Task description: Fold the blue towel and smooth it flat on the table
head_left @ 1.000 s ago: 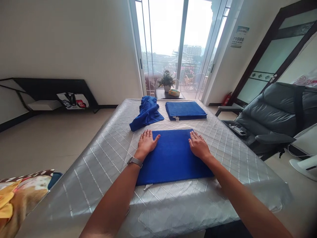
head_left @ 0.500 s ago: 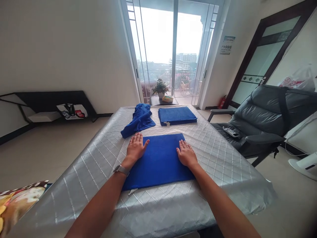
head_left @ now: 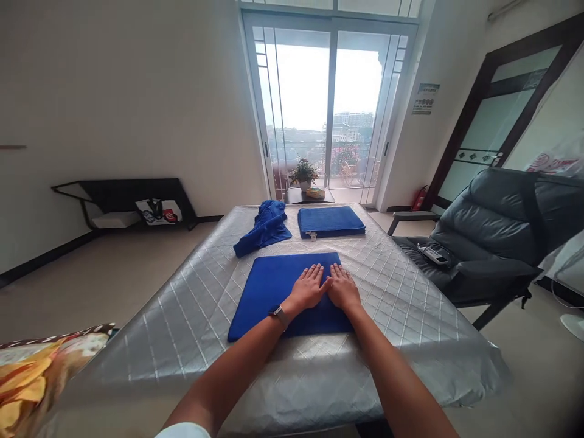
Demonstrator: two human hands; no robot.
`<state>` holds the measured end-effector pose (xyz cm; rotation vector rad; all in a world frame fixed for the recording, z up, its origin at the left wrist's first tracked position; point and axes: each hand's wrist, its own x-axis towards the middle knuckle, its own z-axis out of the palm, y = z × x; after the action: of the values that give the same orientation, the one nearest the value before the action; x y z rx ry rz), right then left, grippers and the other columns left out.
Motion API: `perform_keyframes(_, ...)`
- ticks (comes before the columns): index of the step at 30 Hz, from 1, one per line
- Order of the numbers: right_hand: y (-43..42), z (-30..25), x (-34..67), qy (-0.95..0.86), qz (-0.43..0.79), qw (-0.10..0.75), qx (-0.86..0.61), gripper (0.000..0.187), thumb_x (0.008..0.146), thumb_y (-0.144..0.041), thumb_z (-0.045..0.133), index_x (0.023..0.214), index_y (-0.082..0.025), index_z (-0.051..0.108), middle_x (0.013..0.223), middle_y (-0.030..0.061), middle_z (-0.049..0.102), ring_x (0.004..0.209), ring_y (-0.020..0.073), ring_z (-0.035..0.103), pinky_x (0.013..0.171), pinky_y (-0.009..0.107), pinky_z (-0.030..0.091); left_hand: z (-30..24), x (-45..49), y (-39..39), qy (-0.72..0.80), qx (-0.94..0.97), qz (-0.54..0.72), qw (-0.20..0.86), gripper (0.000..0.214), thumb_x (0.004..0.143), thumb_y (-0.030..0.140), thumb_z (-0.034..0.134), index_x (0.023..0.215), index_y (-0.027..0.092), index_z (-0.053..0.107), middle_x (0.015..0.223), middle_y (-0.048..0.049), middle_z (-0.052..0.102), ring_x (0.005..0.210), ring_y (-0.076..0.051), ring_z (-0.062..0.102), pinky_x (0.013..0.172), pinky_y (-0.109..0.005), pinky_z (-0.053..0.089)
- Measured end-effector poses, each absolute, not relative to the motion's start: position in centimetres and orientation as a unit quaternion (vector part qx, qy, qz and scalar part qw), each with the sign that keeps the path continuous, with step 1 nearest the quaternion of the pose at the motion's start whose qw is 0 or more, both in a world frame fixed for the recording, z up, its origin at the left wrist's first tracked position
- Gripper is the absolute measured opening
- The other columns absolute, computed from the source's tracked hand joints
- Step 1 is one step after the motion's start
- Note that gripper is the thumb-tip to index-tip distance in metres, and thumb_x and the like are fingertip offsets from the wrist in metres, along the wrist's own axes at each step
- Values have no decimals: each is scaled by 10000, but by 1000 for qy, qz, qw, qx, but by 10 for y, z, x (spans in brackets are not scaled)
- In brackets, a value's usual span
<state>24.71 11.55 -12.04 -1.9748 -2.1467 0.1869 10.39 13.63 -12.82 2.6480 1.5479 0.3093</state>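
A folded blue towel (head_left: 269,289) lies flat on the silver quilted table cover (head_left: 191,328). My left hand (head_left: 310,287), a watch on its wrist, rests palm down on the towel's right part with fingers stretched out. My right hand (head_left: 343,287) lies flat beside it at the towel's right edge, thumb side touching the left hand. Neither hand holds anything. Farther back lie a neatly folded blue towel (head_left: 331,221) and, to its left, a crumpled blue cloth (head_left: 264,226).
A dark reclining chair (head_left: 493,243) with a remote on its seat stands close to the table's right side. A small table with a potted plant (head_left: 305,174) is by the glass balcony doors. A patterned cushion (head_left: 41,371) sits at the lower left.
My left hand slid right across the towel from its left edge and now lies beside my right hand. The right hand stayed at the right edge. The camera shifted slightly.
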Motion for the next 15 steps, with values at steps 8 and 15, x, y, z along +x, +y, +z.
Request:
perform_keyframes(8, 117, -120, 245, -723, 69, 118, -677, 626, 1018, -351, 233, 1571, -65, 305, 1653, 92, 245, 1530, 200, 197, 1240, 363, 121, -133, -48, 112, 641, 766, 50, 20, 844, 999, 655, 77, 1576, 67, 262, 1653, -158, 216, 1535, -264, 180, 1247, -457, 164)
perform_keyframes(15, 108, -114, 244, -721, 36, 166, -672, 567, 1002, -303, 290, 1503, -90, 449, 1591, 101, 404, 1488, 220, 305, 1224, 388, 183, -134, -67, 91, 665, 743, 75, 5, 859, 1000, 654, 107, 1558, 27, 287, 1642, -182, 246, 1528, -273, 212, 1238, -427, 198)
